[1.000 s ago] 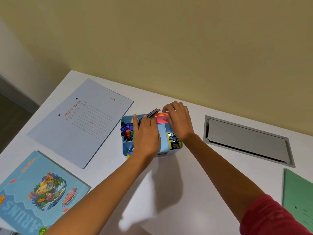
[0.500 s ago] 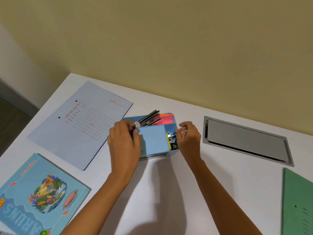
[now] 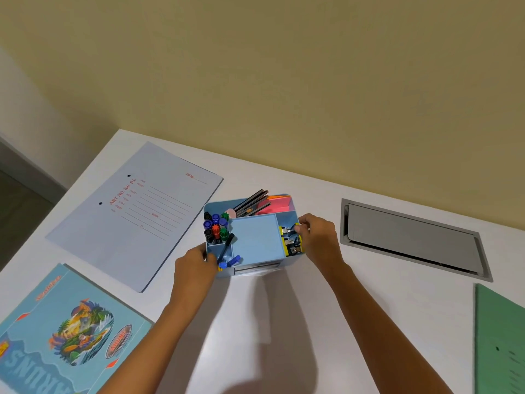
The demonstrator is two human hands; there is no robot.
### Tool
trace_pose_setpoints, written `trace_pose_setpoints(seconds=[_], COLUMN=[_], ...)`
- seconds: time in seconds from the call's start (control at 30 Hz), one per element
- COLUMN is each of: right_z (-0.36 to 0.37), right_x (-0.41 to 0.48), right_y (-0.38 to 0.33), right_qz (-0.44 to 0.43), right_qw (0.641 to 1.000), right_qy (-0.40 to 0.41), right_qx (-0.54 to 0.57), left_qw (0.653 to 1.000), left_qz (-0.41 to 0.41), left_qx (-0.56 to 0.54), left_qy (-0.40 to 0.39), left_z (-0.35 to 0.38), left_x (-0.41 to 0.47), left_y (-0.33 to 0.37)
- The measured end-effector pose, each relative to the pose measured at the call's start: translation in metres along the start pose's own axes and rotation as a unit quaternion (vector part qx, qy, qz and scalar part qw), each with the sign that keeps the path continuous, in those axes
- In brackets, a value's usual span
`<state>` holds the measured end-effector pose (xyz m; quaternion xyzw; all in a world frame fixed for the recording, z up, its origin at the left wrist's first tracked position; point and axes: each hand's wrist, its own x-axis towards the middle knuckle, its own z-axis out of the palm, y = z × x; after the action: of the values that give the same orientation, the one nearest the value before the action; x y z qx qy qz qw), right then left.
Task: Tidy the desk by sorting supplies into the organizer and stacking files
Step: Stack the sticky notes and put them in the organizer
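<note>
- organizer (image 3: 255, 240) sits on the desk (image 3: 397, 294) toward its far edge, full of markers (image 3: 216, 226), pencils (image 3: 251, 201), clips (image 3: 291, 241)
- left hand (image 3: 194, 268) grips its near-left corner, right hand (image 3: 319, 240) curls over its right wall, so it's squarely between them
- files probably next: grey file (image 3: 136, 214) flat just left of the left hand, green file (image 3: 500, 336) off by the right edge

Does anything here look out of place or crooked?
One blue pen leans slanted in the front-left compartment of the organizer, its end poking over the rim beside the left hand; the markers behind stand upright.
</note>
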<state>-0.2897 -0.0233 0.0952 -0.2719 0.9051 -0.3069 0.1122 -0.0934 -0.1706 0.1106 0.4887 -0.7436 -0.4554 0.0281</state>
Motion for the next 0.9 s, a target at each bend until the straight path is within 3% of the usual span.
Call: trace_pose_setpoints(seconds=[0.13, 0.3, 0.5, 0.9], right_z=[-0.005, -0.007, -0.032, -0.027], right_x=[0.001, 0.008, 0.021, 0.049], right_y=[0.002, -0.005, -0.01, 0.001], right_qz=[0.034, 0.058, 0.156, 0.201], right_qw=[0.996, 0.994, 0.96, 0.959], right_qy=[-0.073, -0.073, -0.231, -0.154], right_qx=[-0.03, -0.056, 0.016, 0.125], left_qw=[1.0, 1.0, 1.0, 0.999], left_qz=[-0.015, -0.004, -0.002, 0.033], left_qx=[0.013, 0.018, -0.018, -0.035], left_qy=[-0.004, -0.003, -0.015, -0.024], left_z=[0.001, 0.003, -0.004, -0.004], left_x=[0.012, 0.017, 0.026, 0.098], left_y=[-0.007, -0.008, 0.003, 0.046])
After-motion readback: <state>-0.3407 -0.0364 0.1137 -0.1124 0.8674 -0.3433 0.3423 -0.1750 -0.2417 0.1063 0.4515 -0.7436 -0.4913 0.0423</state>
